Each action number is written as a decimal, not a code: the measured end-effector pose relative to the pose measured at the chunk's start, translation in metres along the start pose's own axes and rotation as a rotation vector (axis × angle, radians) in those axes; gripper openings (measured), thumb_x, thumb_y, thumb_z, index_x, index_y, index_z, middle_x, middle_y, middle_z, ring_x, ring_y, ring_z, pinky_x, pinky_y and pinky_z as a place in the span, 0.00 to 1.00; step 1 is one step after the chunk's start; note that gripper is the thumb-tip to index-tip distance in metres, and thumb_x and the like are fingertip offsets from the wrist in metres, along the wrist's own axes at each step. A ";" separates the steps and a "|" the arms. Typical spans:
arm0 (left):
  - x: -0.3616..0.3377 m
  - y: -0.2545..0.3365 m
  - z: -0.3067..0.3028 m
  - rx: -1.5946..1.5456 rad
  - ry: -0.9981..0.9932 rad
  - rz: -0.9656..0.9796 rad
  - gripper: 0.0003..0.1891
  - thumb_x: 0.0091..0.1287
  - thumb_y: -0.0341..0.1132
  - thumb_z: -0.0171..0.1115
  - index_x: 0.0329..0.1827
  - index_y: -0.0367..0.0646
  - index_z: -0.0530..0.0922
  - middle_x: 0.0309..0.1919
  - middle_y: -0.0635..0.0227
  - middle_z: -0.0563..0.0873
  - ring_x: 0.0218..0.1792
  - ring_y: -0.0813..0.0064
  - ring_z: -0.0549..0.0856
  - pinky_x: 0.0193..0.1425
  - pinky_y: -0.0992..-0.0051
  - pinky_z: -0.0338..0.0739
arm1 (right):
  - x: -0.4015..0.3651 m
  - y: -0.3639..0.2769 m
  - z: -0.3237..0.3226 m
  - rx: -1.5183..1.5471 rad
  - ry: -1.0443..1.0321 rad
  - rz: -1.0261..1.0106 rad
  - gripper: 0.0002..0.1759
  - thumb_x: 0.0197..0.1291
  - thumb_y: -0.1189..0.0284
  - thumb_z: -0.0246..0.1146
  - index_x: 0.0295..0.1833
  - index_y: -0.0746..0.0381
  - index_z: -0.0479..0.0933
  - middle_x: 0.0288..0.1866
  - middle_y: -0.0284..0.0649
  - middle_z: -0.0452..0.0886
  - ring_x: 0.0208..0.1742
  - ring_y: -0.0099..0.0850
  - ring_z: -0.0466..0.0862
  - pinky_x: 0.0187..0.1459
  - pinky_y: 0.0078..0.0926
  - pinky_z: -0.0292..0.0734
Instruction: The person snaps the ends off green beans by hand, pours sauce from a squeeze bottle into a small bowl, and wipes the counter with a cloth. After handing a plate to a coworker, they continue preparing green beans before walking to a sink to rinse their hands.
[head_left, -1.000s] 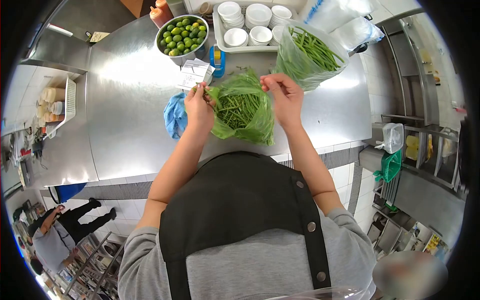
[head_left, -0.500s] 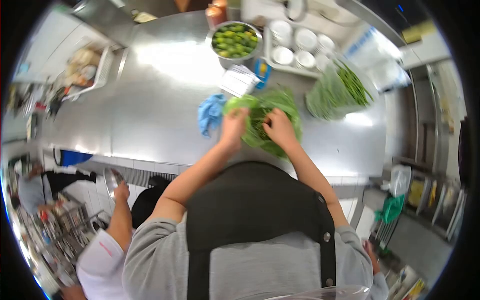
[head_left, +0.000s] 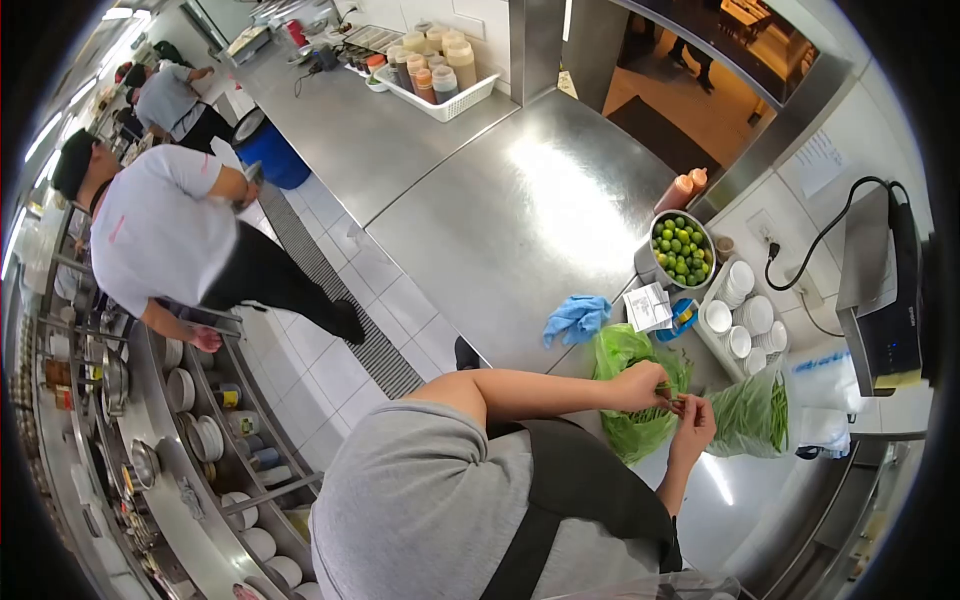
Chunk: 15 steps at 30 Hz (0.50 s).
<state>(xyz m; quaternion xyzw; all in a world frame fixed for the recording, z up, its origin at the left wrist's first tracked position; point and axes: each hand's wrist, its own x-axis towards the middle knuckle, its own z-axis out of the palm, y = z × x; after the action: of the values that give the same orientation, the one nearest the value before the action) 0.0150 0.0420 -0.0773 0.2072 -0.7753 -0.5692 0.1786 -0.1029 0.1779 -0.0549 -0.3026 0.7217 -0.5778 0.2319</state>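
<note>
My left hand (head_left: 638,385) and my right hand (head_left: 694,428) come together over the counter, fingertips pinched on slender green beans (head_left: 672,400), which are partly hidden by the fingers. Beneath and beside them lies an opened light-green plastic bag (head_left: 622,352); its contents are mostly covered by my hands. To the right of my right hand stands a clear plastic bag of long green beans (head_left: 755,412). A crumpled blue cloth (head_left: 577,320) rests left of the green bag, and white paper slips (head_left: 648,307) lie just behind it.
A metal pot of limes (head_left: 682,250), two sauce bottles (head_left: 683,188) and a tray of white cups (head_left: 740,325) stand along the back. A white basket of bottles (head_left: 440,90) sits farther left. A co-worker (head_left: 165,225) walks in the aisle beside shelves (head_left: 190,520).
My view has swung left, bringing the aisle and co-worker into sight. My hands have risen from inside the green bag and met, with beans between the fingertips.
</note>
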 end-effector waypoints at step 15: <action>-0.008 -0.004 -0.009 -0.220 0.129 -0.024 0.07 0.57 0.30 0.74 0.35 0.36 0.87 0.31 0.63 0.90 0.32 0.77 0.86 0.40 0.73 0.80 | 0.005 0.044 0.000 -0.349 -0.318 0.088 0.13 0.65 0.68 0.65 0.34 0.68 0.78 0.26 0.40 0.80 0.26 0.30 0.76 0.33 0.30 0.71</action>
<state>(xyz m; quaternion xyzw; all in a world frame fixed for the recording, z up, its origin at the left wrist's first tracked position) 0.0269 0.0377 -0.0786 0.2318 -0.6927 -0.6384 0.2427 -0.1135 0.1812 -0.0976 -0.3936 0.7776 -0.3786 0.3117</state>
